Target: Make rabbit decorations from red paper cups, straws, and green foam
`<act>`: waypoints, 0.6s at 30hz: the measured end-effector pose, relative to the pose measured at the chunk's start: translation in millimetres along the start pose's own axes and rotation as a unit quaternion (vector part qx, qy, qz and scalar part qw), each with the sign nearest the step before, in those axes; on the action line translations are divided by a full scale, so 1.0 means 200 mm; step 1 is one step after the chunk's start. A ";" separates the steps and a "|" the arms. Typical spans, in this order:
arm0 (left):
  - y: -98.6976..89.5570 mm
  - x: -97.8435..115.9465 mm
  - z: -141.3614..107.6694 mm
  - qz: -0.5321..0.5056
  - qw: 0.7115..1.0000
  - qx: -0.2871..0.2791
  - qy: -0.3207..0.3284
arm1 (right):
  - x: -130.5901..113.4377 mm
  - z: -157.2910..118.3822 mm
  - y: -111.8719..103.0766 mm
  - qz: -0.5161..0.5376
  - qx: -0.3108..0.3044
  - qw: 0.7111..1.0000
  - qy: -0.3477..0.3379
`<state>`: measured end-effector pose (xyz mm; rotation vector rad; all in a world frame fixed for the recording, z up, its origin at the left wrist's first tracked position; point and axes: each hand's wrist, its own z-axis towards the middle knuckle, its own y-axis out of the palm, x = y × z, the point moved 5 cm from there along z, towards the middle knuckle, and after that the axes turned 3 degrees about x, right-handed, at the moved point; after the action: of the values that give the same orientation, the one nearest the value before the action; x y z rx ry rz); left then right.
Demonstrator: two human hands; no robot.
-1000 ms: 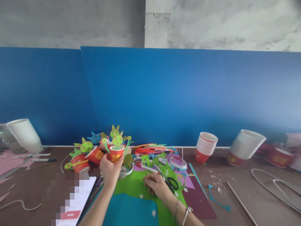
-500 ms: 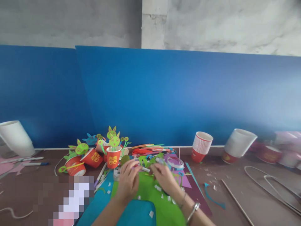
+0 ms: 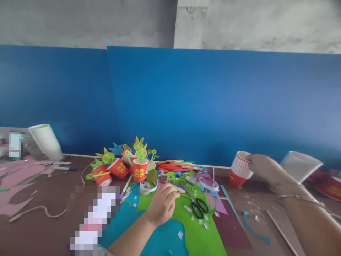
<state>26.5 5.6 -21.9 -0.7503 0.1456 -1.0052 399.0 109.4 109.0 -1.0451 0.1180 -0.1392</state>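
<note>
My right hand (image 3: 262, 166) reaches across to the stack of paper cups (image 3: 241, 169), with its fingers closed at the right side of the upper rim. The stack leans slightly, its lowest cup red and the rims above white. My left hand (image 3: 163, 204) hovers over the green paper (image 3: 195, 225) with its fingers curled in; whatever they hold is hidden. Just beyond its fingertips lies a white marker with a red end (image 3: 181, 190). Black-handled scissors (image 3: 199, 208) rest on the green paper to the right, among small white scraps.
Red cups with paper rabbit figures (image 3: 140, 170) cluster at back left. A tape roll (image 3: 146, 187), another roll (image 3: 209, 185) and coloured strips (image 3: 177, 166) lie behind the hands. A thin stick (image 3: 281, 233) and blue scrap (image 3: 254, 229) lie right. A blue partition (image 3: 170, 106) stands behind.
My right hand has left the middle of the paper and moved right to the cup stack, uncovering the scissors. My left hand stays over the green paper. The view has shifted left.
</note>
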 end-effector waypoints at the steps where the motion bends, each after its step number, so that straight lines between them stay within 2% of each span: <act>1: 0.00 0.00 0.00 0.000 1.000 0.002 -0.002 | 0.00 0.01 0.02 0.000 -0.031 0.999 -0.012; 3: 0.00 0.00 0.00 -0.002 1.000 0.006 -0.002 | -0.01 0.03 0.04 -0.003 -0.091 0.995 -0.028; 5: 0.00 -0.01 0.00 -0.005 1.000 0.007 -0.002 | 0.00 0.04 0.04 -0.015 -0.111 0.993 -0.027; 8: 0.00 -0.01 0.00 -0.009 1.000 0.004 -0.004 | 0.01 0.05 0.00 -0.029 -0.104 0.994 -0.024; 12: 0.00 -0.02 0.00 -0.012 1.000 0.007 -0.008 | 0.01 0.05 -0.13 -0.039 -0.071 0.997 -0.010; 13: 0.00 -0.02 0.00 -0.012 1.000 0.009 -0.010 | 0.00 0.05 -0.18 -0.039 -0.047 0.998 -0.006; 14: 0.00 -0.02 0.00 -0.012 1.000 0.011 -0.015 | -0.02 0.03 -0.24 -0.040 0.002 0.999 0.006; 15: -0.01 -0.03 0.00 -0.010 1.000 0.014 -0.024 | -0.05 0.01 -0.31 -0.035 0.074 0.997 0.009; 17: -0.02 -0.05 0.00 -0.001 0.998 0.034 -0.058 | -0.16 -0.08 -0.43 0.010 0.236 0.972 0.003; 18: -0.03 -0.07 0.00 0.003 0.995 0.050 -0.082 | -0.25 -0.15 -0.46 0.050 0.284 0.957 -0.014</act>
<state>14.8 14.3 -20.6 -0.7371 -0.0438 -0.9331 340.4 47.3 175.2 -0.4651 0.0976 -0.0588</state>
